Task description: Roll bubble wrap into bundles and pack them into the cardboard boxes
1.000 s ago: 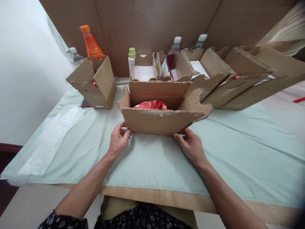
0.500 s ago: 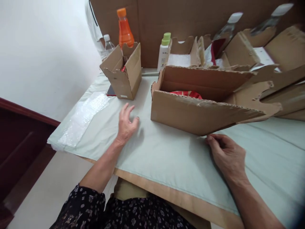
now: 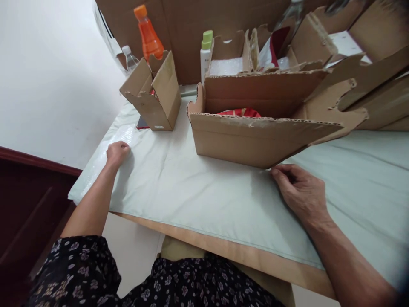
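My left hand (image 3: 117, 153) is closed, with its fingers curled under, at the right edge of a strip of bubble wrap (image 3: 123, 134) on the table's left side. Whether it grips the wrap or the cloth is hidden. My right hand (image 3: 302, 189) is closed in a pinch at the bottom front corner of a large open cardboard box (image 3: 236, 138). A tiny pale bit shows at its fingertips, too small to name. Inside that box lies something red and shiny (image 3: 243, 112), mostly hidden by the front wall.
A smaller cardboard box (image 3: 153, 111) stands at the back left, near an orange bottle (image 3: 150, 38) and a clear bottle (image 3: 129, 59). Behind the large box are a green-capped white bottle (image 3: 206, 53) and more open boxes (image 3: 315, 40). Pale green cloth (image 3: 204, 192) covers the table.
My left hand has moved left from in front of the small box to the bubble wrap, and its spread fingers have closed. My right hand stays at the large box's corner. The view has shifted slightly.
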Tool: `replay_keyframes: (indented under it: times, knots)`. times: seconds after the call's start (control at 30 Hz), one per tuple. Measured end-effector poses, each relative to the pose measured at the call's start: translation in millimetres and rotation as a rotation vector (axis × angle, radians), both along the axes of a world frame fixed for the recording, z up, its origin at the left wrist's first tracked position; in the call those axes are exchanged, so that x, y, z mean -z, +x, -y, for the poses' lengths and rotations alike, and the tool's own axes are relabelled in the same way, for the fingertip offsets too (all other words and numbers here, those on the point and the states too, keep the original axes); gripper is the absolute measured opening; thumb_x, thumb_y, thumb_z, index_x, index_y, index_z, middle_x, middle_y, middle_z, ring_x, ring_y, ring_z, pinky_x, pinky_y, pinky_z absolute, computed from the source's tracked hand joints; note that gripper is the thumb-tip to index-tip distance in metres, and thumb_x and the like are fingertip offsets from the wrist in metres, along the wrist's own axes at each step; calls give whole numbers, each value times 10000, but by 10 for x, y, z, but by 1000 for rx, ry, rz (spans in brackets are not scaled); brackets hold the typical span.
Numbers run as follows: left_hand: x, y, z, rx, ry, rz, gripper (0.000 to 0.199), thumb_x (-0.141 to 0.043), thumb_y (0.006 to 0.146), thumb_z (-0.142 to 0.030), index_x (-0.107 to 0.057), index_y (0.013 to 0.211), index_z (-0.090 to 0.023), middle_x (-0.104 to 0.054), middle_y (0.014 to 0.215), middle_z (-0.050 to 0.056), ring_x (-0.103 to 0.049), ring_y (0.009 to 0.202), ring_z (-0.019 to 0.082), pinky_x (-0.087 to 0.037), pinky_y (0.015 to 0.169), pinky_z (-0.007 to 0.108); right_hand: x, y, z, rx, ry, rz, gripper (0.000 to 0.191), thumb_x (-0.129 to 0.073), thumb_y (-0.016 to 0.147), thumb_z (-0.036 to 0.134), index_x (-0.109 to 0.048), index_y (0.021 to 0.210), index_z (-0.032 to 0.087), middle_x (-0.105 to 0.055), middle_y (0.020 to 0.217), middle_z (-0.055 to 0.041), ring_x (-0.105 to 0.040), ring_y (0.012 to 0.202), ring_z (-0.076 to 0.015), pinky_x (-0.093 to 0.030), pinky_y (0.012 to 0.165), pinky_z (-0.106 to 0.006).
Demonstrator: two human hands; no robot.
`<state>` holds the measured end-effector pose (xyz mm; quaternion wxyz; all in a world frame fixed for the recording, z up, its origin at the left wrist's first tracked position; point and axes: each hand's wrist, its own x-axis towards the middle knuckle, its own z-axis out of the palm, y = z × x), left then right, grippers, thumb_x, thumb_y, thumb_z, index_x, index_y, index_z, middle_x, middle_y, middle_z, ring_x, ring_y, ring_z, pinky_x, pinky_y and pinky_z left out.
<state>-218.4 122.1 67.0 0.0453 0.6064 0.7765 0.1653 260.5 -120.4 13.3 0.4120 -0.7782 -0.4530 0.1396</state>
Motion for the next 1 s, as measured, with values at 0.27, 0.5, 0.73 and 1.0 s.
replay_keyframes:
  times: [0.27,0.5,0.73,1.0]
  knots:
    - [-179,463,979,368,351,-27,75,-613,806,-218,-682,778,-232,-732,960,78,-670,1077,299,-479,1096,469,-45,-24,16,-47,2,-26,170,-620,775,368,-724,811,239,-790,825,-95,-685,715,-230,-541,765,-376]
    - [396,1795,2454,1325,218,160,163,-578,885,-140,-724,858,-208,-777,1211,122,-709,1124,269,-493,1132,521,-55,-76,130,-205,42,-133,259,-662,762,465,-741,810,223,-752,781,-63,-645,692,-204,-533,702,-354]
    - [504,2373,2893,1540,192,308,131,-572,932,-129,-697,900,-154,-792,1185,140,-727,1133,282,-517,1139,538,-101,-22,264,-403,-14,-252,357,-673,828,490,-773,949,169,-761,851,-72,-634,730,-189,-494,692,-326]
    - [-359,2189,2616,1359,-618,854,78,-597,981,-201,-653,927,-198,-799,1148,94,-752,1112,224,-592,947,372,-217,191,371,-681,151,-500,451,-705,886,638,-818,1089,251,-721,1376,-91,-656,1265,-268,-539,983,-371]
